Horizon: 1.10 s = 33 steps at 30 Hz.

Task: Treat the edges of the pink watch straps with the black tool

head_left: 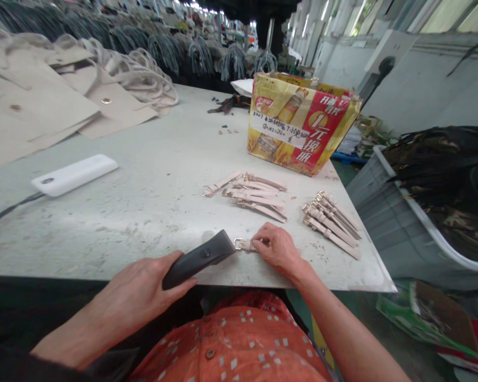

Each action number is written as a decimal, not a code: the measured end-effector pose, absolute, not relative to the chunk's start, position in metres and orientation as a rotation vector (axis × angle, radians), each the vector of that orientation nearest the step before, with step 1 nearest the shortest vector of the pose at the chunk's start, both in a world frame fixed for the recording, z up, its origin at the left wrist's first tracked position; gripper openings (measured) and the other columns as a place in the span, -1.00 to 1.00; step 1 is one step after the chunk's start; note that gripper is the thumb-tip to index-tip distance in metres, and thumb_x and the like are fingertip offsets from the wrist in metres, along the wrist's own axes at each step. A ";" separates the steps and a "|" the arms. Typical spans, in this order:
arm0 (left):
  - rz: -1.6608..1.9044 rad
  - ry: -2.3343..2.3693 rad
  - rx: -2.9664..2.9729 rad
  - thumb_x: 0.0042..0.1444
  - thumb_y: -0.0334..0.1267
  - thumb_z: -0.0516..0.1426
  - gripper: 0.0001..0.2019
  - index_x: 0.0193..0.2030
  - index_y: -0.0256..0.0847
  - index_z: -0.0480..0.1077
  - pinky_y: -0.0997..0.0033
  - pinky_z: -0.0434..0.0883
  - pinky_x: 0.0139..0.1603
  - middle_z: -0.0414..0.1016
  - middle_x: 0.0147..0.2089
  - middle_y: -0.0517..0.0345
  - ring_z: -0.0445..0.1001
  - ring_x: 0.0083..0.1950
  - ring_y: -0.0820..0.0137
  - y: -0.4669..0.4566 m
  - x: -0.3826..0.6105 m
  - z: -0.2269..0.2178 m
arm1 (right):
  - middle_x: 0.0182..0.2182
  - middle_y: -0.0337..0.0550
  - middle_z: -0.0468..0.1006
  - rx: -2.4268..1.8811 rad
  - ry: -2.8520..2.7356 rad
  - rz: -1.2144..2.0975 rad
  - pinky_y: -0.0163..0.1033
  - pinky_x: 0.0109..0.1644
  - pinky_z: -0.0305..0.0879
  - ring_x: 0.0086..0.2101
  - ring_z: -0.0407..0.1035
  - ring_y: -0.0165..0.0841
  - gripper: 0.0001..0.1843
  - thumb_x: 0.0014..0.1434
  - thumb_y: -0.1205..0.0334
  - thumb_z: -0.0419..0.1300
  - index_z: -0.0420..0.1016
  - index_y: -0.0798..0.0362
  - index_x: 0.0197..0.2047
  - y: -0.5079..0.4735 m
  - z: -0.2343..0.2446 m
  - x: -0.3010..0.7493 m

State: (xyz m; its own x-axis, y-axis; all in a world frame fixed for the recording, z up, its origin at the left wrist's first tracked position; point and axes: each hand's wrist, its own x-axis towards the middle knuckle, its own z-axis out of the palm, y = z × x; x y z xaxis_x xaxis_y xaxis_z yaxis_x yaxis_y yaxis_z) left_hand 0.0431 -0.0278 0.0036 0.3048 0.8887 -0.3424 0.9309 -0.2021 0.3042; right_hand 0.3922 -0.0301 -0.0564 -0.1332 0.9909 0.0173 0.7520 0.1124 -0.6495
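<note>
My left hand [147, 281] is wrapped round a black handheld tool [202, 258] shaped like a hair clipper. The tool's wide end points right and meets, or nearly meets, the metal buckle of a short beige buckle strap [245, 244]. On that strap my right hand [278, 248] pinches with thumb and fingers, covering most of its length. Just beyond lies a loose pile of similar buckle straps [258, 197]. A second group of buckle straps [331, 225], lying roughly side by side, rests to the right near the table edge.
A yellow and red carton [287, 124] stands at the back right. Beige panels with cord handles [59, 101] cover the back left. At left is a white device [75, 174] with a dark cable. A grey bin [418, 217] of dark material stands beyond the table's right edge.
</note>
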 end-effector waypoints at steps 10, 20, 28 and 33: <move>-0.249 1.553 2.219 0.34 0.17 0.23 -0.65 -0.05 0.03 0.74 0.07 0.63 -0.03 0.89 -0.23 -0.08 0.91 -0.10 -0.19 -0.011 0.083 0.024 | -0.11 -0.10 0.88 -1.599 -1.901 0.677 -0.11 0.05 0.54 -0.11 0.73 -0.15 -0.77 0.47 0.38 0.51 1.02 -0.12 -0.12 -0.033 -0.070 0.394; -0.220 1.681 2.136 0.28 0.39 0.08 -0.46 -0.04 0.04 0.64 0.03 0.60 -0.02 0.87 -0.18 -0.09 0.88 -0.09 -0.18 -0.004 0.064 0.027 | 0.11 -0.07 0.88 -1.408 -1.952 0.695 0.01 0.34 0.58 0.15 0.72 -0.06 -0.56 0.42 0.54 0.37 0.95 -0.14 0.11 -0.034 -0.080 0.393; -0.194 1.647 2.089 0.27 0.40 0.08 -0.50 -0.10 0.06 0.56 -0.01 0.53 -0.02 0.88 -0.16 -0.14 0.88 -0.08 -0.18 -0.014 0.056 0.016 | -0.01 -0.06 0.80 -1.478 -2.155 0.710 -0.02 0.19 0.41 0.10 0.61 -0.02 -0.60 0.34 0.57 0.30 0.84 -0.10 -0.02 -0.021 -0.062 0.384; -0.153 1.642 2.079 0.25 0.43 0.09 -0.48 -0.10 0.06 0.56 -0.06 0.55 0.00 0.90 -0.16 -0.19 0.89 -0.05 -0.27 -0.015 0.051 0.011 | 0.04 -0.06 0.79 -1.499 -2.213 0.815 -0.02 0.19 0.29 0.14 0.60 -0.05 -0.57 0.29 0.63 0.28 0.86 -0.06 -0.09 -0.013 -0.057 0.382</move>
State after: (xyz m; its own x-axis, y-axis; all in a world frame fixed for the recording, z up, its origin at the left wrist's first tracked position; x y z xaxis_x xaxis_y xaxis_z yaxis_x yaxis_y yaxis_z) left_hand 0.0505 -0.0151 0.0106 0.2728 0.8858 -0.3755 0.9400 -0.1622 0.3003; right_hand 0.3822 -0.0134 -0.0568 -0.3818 0.9236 -0.0341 0.7251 0.2765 -0.6307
